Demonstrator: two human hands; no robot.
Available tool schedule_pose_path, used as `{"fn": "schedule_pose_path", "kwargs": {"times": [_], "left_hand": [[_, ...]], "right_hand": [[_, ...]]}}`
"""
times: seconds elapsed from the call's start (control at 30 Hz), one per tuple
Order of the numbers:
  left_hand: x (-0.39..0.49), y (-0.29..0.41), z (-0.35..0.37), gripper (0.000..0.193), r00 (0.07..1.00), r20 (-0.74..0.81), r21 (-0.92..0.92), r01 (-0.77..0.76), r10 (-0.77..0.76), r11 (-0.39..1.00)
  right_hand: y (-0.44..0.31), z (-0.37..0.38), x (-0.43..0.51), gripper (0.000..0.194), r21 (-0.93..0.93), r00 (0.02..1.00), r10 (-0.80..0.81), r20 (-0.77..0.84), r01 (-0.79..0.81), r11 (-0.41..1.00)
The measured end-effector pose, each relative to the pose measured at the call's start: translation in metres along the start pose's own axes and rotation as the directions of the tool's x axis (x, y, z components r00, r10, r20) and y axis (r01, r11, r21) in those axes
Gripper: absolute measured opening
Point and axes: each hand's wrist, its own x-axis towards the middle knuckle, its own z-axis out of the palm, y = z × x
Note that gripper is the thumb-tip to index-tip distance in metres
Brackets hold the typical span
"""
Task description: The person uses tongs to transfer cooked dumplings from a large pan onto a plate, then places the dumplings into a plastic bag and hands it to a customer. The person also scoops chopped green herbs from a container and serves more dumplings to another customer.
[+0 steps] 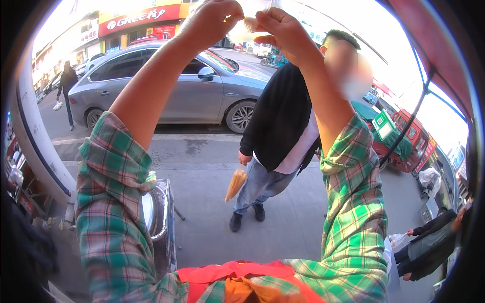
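Note:
Both my arms, in rolled-up green plaid sleeves, reach up in front of me. My left hand (218, 19) is at the top edge, its thumb and fingers pinched together. Beside it, my right hand (282, 34) pinches with thumb and forefinger, the other fingers curled. A thin clear plastic bag (246, 32) seems to be stretched between the two hands; glare washes out much of it, and its upper part is cut off. Facing me stands a person in a black jacket (282, 117), partly behind my right arm. From that person's hand hangs a bag of long golden fried dough sticks (236, 185).
A round metal vessel (149, 212) in a steel-edged stand is beside my left sleeve. A grey car (189, 92) is parked beyond the pavement. At right are a canopy pole (407, 117), a red three-wheeled truck (416, 142) and another person (428, 242). A white post (36, 125) rises at left.

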Motion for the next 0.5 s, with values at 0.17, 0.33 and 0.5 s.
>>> {"fn": "schedule_pose_path", "kwargs": {"times": [0.17, 0.33, 0.5], "left_hand": [[0.003, 0.020, 0.012, 0.029, 0.998, 0.004, -0.085, -0.058, 0.059, 0.995], [0.009, 0.012, 0.010, 0.027, 0.989, 0.063, 0.029, 0.131, -0.133, 0.991], [0.002, 0.024, 0.003, 0.022, 0.963, -0.001, 0.034, 0.268, -0.268, 0.963]], "right_hand": [[0.004, -0.012, 0.000, 0.029, 0.140, 0.998, -0.022, -0.059, 0.030, 0.990], [-0.005, -0.002, -0.003, 0.025, 0.177, 0.997, -0.001, -0.083, 0.016, 0.984], [0.000, 0.004, -0.010, 0.027, -0.005, 0.977, 0.089, -0.196, -0.091, 0.996]]}}
